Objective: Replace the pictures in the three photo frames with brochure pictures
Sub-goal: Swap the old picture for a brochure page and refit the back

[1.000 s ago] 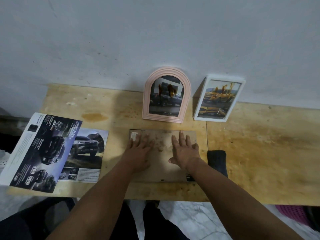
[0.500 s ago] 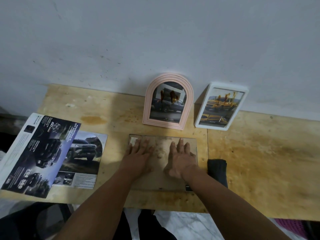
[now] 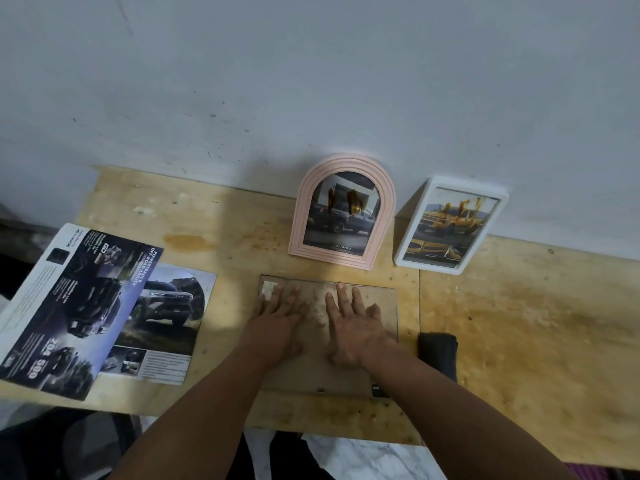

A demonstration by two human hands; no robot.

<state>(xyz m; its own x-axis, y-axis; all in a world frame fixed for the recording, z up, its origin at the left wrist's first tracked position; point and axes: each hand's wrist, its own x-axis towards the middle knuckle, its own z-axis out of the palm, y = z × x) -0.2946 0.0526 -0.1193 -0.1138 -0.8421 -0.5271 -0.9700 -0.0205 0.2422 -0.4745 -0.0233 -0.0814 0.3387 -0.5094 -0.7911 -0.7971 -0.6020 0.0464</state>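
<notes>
A brown rectangular frame lies face down on the wooden table, its backing board up. My left hand and my right hand both press flat on that board, fingers spread, holding nothing. Behind it, a pink arched frame with a dark truck picture leans on the wall. A white frame with a yellow truck picture leans to its right. Car brochure sheets lie at the left: a dark folded brochure over a cut page.
A black cloth-like object lies just right of the face-down frame. The grey wall closes the table's far side. The table's near edge runs under my forearms, with marbled floor below.
Both hands have stayed flat on the backing board, shifting only slightly. The camera view has tilted a little, so the table sits lower in the picture.
</notes>
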